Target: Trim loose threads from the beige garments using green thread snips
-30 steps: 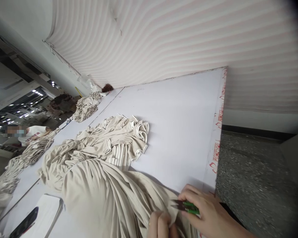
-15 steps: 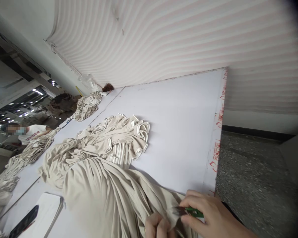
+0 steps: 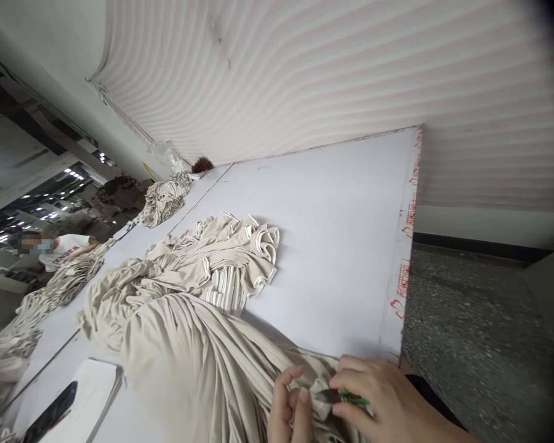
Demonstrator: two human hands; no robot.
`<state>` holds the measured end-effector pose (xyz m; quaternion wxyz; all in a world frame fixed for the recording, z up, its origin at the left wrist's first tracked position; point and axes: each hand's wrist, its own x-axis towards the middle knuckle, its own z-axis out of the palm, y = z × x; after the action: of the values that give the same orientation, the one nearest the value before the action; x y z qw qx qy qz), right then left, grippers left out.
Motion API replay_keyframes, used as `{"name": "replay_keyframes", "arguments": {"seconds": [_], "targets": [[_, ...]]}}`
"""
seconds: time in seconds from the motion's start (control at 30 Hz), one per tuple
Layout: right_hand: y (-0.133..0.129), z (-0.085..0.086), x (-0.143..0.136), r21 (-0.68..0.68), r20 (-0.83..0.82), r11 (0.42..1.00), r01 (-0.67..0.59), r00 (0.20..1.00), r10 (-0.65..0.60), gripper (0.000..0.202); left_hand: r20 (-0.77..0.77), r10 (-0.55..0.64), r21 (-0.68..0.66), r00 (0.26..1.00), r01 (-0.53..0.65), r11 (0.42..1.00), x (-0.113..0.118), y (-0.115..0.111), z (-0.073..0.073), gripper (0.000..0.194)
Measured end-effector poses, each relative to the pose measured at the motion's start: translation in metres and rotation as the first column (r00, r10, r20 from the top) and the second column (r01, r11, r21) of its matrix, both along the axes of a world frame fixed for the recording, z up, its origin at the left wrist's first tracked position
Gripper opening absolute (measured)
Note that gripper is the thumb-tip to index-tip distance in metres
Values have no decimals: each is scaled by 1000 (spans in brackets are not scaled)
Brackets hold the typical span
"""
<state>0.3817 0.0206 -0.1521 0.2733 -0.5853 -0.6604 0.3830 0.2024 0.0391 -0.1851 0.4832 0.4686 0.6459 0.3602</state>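
Note:
Beige fabric [image 3: 180,357] lies in long folds over the near part of the table and down to the bottom edge. My right hand [image 3: 373,394] holds small green-handled thread snips [image 3: 351,397], whose dark blades point left against the cloth. Just left of the blades is my left hand [image 3: 290,409], fingers curled and raised at the fabric, the index finger and thumb apart. Whether its lower fingers pinch any cloth cannot be made out.
A pile of beige pieces with white edges [image 3: 231,258] sits mid-table [image 3: 341,227]. A phone [image 3: 50,413] rests on a white pad [image 3: 90,391] at lower left. A masked person [image 3: 67,249] is beyond more fabric [image 3: 69,277]. A striped sheet [image 3: 305,74] covers the wall.
My left hand's fingers have lifted and spread from the cloth. The snips have shifted slightly left in my right hand, and the view has moved a little.

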Motion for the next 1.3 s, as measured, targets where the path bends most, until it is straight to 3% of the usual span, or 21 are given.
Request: {"name": "replay_keyframes", "arguments": {"seconds": [0.2, 0.37, 0.73, 0.87, 1.03, 1.1, 1.17, 1.23, 1.3], "targets": [[-3, -6, 2, 19, -45, 998, 54, 998, -53, 18, 94, 20, 3, 995, -21, 1000, 0, 1, 4, 73], [-4, -2, -1, 12, -14, 999, 41, 999, -41, 13, 108, -65, 3, 992, 65, 998, -5, 1, 0, 70], [-6, 0, 2, 3, -63, 1000, 15, 998, -15, 19, 147, -79, -109, 986, 96, 989, -18, 9, -2, 68], [-7, 1, -1, 19, 4, 1000, -3, 1000, 3, 15, 220, -68, -163, 973, 106, 981, -19, 13, 3, 69], [-6, 2, 0, 38, -26, 999, 14, 1000, -13, 12, 288, -54, -215, 956, 120, 969, -18, 14, 8, 63], [-6, -3, 4, 34, -44, 998, 57, 997, -55, 12, 195, -71, -120, 978, 96, 988, -18, 12, 7, 58], [-8, -12, 9, 29, -21, 993, 118, 993, -118, 13, -1, -54, 102, 999, 54, 993, -17, 8, 7, 46], [-8, -22, 11, 46, 94, 984, 173, 980, -177, 19, -141, -11, 343, 990, 59, 937, -14, 5, 9, 35], [-6, -30, 9, 68, 243, 981, 180, 951, -191, 24, -218, -44, 451, 975, 140, 881, -10, 5, 14, 26]]}}
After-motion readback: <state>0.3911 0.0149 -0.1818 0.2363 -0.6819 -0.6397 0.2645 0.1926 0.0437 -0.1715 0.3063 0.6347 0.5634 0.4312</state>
